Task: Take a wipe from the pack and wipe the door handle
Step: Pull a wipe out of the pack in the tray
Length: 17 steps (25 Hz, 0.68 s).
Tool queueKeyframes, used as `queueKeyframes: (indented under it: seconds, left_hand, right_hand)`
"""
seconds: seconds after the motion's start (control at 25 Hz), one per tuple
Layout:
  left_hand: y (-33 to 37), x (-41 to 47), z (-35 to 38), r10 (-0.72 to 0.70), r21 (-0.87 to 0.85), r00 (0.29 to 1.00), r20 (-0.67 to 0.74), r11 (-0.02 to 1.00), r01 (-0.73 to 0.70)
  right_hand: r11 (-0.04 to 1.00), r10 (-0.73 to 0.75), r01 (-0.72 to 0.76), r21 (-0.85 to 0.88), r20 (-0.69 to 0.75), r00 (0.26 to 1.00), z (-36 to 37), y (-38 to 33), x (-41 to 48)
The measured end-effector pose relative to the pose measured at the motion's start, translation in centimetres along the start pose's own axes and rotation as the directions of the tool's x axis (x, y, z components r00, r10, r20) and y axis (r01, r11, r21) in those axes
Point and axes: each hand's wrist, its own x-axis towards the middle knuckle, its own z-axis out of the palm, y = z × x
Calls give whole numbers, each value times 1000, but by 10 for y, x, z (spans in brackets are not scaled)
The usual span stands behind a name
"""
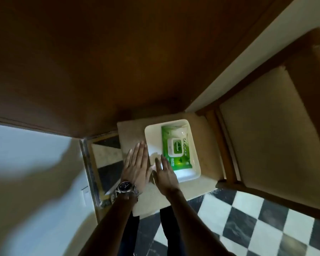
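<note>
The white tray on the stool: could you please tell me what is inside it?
The white tray holds a green wipe pack, lid closed. The right hand covers the tray's near left corner, so whatever lies there is hidden.

Looking straight down: green wipe pack (175,149) w/ white flip lid, shut, lying in a white tray (196,159) on a beige bench (131,132). Left hand (136,168) flat, fingers straight, wristwatch (125,187) on it, just left of the tray. Right hand (164,175) open too, fingertips over the tray's near-left corner beside the pack. Brown door (100,61) up top, checkered b/w floor (248,222) bottom right.
</note>
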Motion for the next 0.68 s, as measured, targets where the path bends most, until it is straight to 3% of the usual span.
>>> queueKeyframes:
  seconds: [0.08,0.12,0.32,0.44,0.56,0.68]
  left_hand:
    - [6,10,20,-5,-38,991,131,999,10]
    - [7,14,27,-8,-30,992,127,999,12]
    - [16,35,44,25,-85,976,217,996,-6]
    - [28,54,41,84,-150,970,226,987,-51]
    - [39,74,41,145,-102,974,172,986,-129]
    - [46,102,47,171,-63,930,326,985,-159]
  right_hand:
    - [997,71,-71,9,24,997,8,13,12]
    - [995,101,-101,-12,-1,995,9,18,16]
    - [967,248,-222,127,-249,936,-6,38,27]
    - [951,302,-275,144,-233,924,-10,53,40]
    - [952,300,-285,112,-156,941,-10,65,54]
    - [941,329,-313,126,-132,935,-9,76,63]
